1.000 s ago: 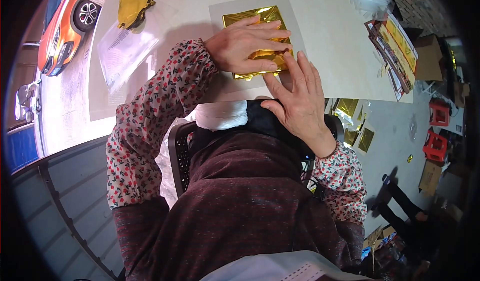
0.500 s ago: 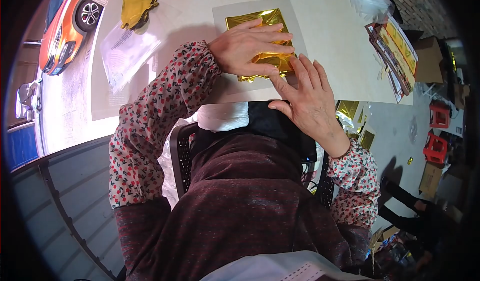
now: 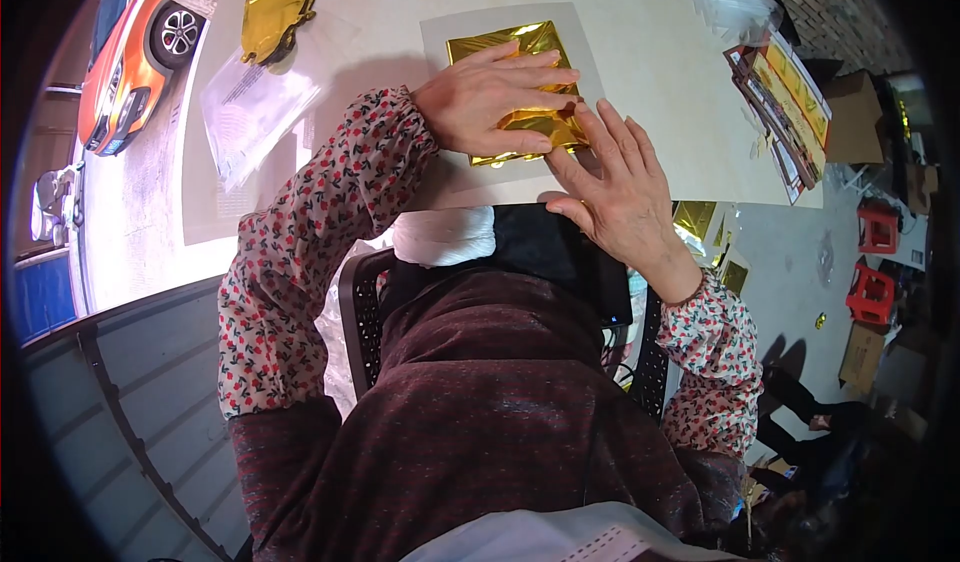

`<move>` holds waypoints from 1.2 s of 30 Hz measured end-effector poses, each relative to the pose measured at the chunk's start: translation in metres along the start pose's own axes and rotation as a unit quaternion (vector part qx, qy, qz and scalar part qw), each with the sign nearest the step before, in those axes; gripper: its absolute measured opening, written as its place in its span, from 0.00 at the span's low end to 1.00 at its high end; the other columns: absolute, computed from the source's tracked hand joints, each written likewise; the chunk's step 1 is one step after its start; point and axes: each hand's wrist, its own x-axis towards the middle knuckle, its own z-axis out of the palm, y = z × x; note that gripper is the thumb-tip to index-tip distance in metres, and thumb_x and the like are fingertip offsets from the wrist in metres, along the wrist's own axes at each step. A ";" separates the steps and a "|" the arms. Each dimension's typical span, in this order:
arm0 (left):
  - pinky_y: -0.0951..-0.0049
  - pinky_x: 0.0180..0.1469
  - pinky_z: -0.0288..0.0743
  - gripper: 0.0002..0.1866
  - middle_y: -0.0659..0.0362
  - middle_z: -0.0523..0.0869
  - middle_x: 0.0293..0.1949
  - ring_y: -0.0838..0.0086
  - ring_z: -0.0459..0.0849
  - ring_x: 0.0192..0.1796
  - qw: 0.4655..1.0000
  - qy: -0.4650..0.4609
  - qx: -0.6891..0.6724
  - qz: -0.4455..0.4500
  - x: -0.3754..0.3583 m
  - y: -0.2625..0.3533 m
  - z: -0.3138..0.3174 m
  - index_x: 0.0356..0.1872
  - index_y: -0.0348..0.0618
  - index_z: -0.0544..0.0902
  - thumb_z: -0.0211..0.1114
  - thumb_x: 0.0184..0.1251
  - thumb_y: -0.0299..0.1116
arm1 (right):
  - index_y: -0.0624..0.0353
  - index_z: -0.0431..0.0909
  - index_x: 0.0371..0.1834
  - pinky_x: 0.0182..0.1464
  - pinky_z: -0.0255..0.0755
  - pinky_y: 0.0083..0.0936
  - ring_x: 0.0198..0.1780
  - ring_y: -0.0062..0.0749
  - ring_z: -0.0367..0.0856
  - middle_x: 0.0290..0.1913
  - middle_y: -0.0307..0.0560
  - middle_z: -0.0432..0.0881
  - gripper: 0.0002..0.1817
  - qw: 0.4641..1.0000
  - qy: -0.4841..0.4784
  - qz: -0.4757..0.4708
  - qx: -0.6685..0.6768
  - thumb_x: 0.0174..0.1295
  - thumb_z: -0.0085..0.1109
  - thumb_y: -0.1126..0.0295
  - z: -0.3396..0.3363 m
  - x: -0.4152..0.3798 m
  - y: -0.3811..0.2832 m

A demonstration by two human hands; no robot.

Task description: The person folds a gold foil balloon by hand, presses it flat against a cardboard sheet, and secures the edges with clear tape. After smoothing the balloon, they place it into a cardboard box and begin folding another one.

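Note:
A shiny gold foil packet lies on a grey sheet near the front edge of the table. Across the foil rests my left hand, flat with its fingers stretched to the right. My right hand is at the packet's lower right corner, fingers spread and fingertips right at the foil's edge. Part of the foil is hidden beneath the left hand. Both forearms wear floral sleeve covers.
Gold foil pieces and a clear plastic bag lie at the left of the pale table. A stack of printed packaging sits at the right edge. Red stools stand on the floor; a person's legs show at lower right.
The foil packet and its sheet appear shifted very slightly left. Both hands keep nearly the same flat, spread pose. The person's legs at lower right have moved.

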 end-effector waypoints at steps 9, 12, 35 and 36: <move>0.49 0.78 0.48 0.34 0.58 0.66 0.74 0.59 0.58 0.78 1.000 0.013 0.022 0.012 0.002 0.003 -0.001 0.69 0.57 0.74 0.64 0.63 0.58 | 0.49 0.81 0.58 0.70 0.59 0.51 0.73 0.55 0.62 0.69 0.58 0.67 0.28 0.999 0.013 0.038 0.028 0.61 0.59 0.44 0.004 -0.006 0.001; 0.49 0.78 0.48 0.35 0.58 0.66 0.74 0.59 0.58 0.78 1.000 0.005 0.024 0.006 0.001 0.003 0.000 0.70 0.58 0.72 0.64 0.63 0.59 | 0.49 0.80 0.58 0.71 0.58 0.52 0.73 0.56 0.61 0.70 0.58 0.66 0.28 0.996 0.026 0.018 0.083 0.60 0.60 0.45 0.003 -0.013 0.007; 0.47 0.78 0.44 0.35 0.59 0.63 0.76 0.59 0.54 0.79 1.000 -0.013 0.009 -0.001 0.002 0.003 -0.001 0.70 0.60 0.72 0.67 0.60 0.51 | 0.51 0.80 0.57 0.67 0.60 0.57 0.73 0.61 0.58 0.71 0.59 0.64 0.34 0.990 0.045 -0.006 0.136 0.47 0.73 0.49 0.002 -0.003 -0.035; 0.47 0.78 0.44 0.35 0.59 0.63 0.76 0.59 0.54 0.79 1.000 -0.017 0.010 -0.004 0.003 0.004 -0.002 0.70 0.60 0.72 0.67 0.60 0.50 | 0.51 0.80 0.57 0.68 0.59 0.56 0.74 0.61 0.57 0.71 0.60 0.63 0.33 0.990 0.040 0.004 0.135 0.47 0.73 0.49 0.004 0.001 -0.036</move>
